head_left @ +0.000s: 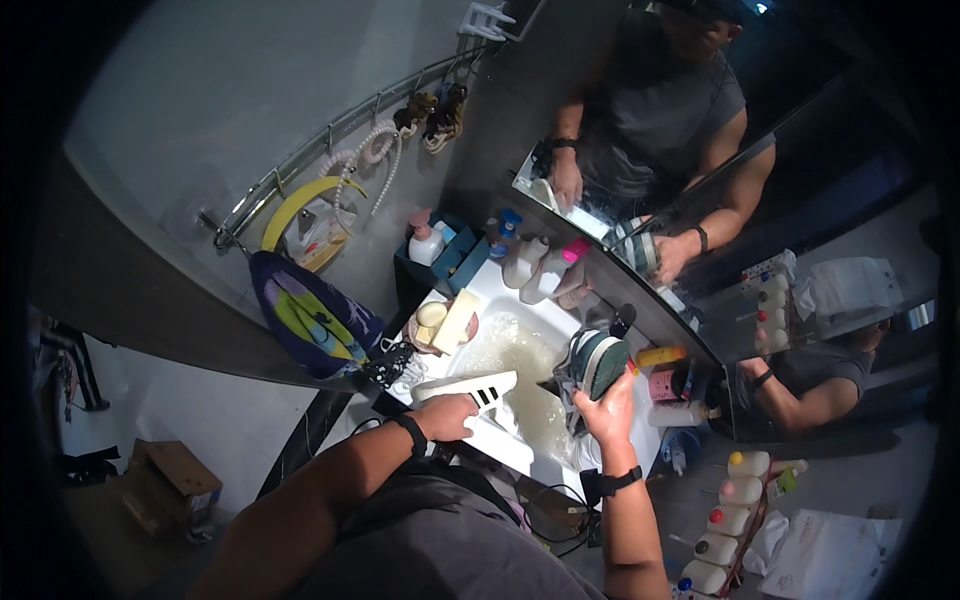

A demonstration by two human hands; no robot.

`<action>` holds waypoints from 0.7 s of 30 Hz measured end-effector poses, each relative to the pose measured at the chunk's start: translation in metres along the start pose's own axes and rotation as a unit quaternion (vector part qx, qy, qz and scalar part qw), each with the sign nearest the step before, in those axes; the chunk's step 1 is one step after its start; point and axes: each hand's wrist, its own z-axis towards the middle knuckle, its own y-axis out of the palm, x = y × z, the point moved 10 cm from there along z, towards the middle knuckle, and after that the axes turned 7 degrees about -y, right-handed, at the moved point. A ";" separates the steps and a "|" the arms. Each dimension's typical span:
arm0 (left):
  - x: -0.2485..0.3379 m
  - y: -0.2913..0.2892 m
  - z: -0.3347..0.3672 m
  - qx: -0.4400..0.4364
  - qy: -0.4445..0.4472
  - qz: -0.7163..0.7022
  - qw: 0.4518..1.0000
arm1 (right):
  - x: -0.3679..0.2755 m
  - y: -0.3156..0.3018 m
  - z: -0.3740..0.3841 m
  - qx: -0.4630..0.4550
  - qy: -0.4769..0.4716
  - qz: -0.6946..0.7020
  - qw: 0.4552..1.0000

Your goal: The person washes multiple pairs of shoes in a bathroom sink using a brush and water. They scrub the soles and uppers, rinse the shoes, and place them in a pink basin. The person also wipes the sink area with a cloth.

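A white sink [497, 443] holds murky, foamy water [533, 390]. My left hand [447, 416] is closed on a white sneaker [470, 384] with black stripes, at the sink's near left side. On the right, my right hand [608, 411] grips a dark green and grey sneaker [597, 365] over the water, tilted so that its green sole shows. The right hand's fingers are partly hidden behind this shoe. Bars of soap [432, 315] lie on the sink's far left corner, beyond the white sneaker. Dark and white laces [392, 365] sit beside its left end.
Several bottles [540, 270] line the sink's back edge below a mirror [640, 150]. More bottles [672, 383] stand to the right. A colourful towel [315, 315] hangs from the left wall rail [330, 135]. Capped white bottles [728, 520] fill a rack at lower right; a cardboard box [172, 485] sits on the floor.
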 end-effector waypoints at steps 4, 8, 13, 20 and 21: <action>-0.001 0.000 0.001 0.000 0.008 -0.013 1.000 | 0.035 0.054 -0.023 -0.141 0.068 -0.063 0.986; -0.004 0.001 -0.001 0.003 0.008 -0.020 1.000 | 0.046 0.067 -0.040 -0.162 0.064 -0.108 0.979; -0.001 0.000 -0.004 0.003 0.026 -0.026 0.999 | 0.032 0.022 -0.037 -0.083 0.072 -0.047 0.993; 0.000 0.000 -0.001 -0.020 0.011 -0.018 1.000 | 0.032 0.010 -0.058 -0.027 0.083 -0.011 0.996; 0.001 -0.001 -0.002 -0.018 0.016 -0.020 1.000 | 0.036 0.022 -0.067 -0.052 0.083 -0.033 0.995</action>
